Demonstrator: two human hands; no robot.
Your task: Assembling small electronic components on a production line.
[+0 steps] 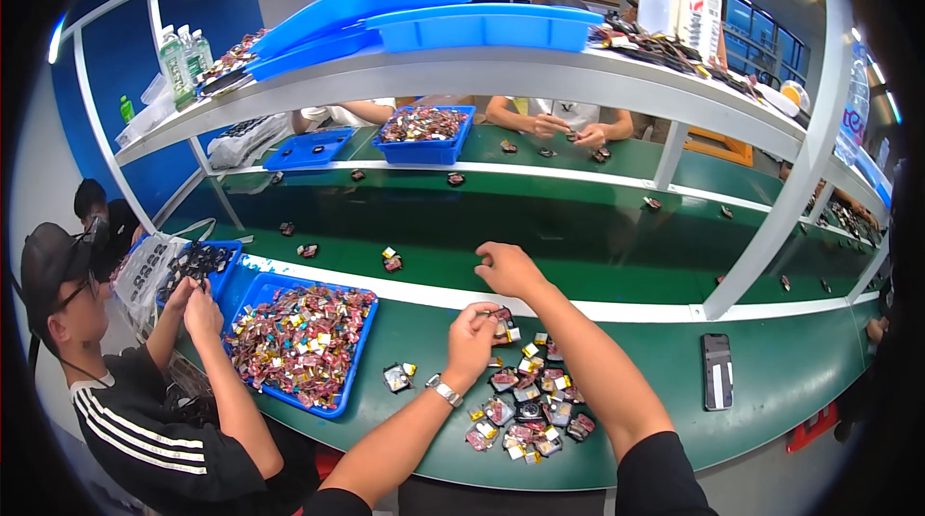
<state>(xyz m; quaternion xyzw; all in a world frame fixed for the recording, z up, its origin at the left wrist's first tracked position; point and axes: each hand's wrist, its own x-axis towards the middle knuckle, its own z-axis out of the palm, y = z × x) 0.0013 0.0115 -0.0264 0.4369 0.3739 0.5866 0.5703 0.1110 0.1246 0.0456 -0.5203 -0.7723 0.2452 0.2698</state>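
My left hand (471,338), with a watch on its wrist, pinches a small dark part with a pink and yellow label (504,325) above a heap of several like parts (528,410) on the green bench (636,352). My right hand (508,268) reaches forward over the white strip toward the green conveyor belt (578,227), fingers loosely curled, and nothing shows in it. One loose part (397,377) lies left of the heap.
A blue tray (301,341) full of small parts sits at my left. A person in a black cap (116,391) works beside it. A black phone (717,370) lies at right. Loose parts ride the belt; people work across it under a shelf with blue trays (482,26).
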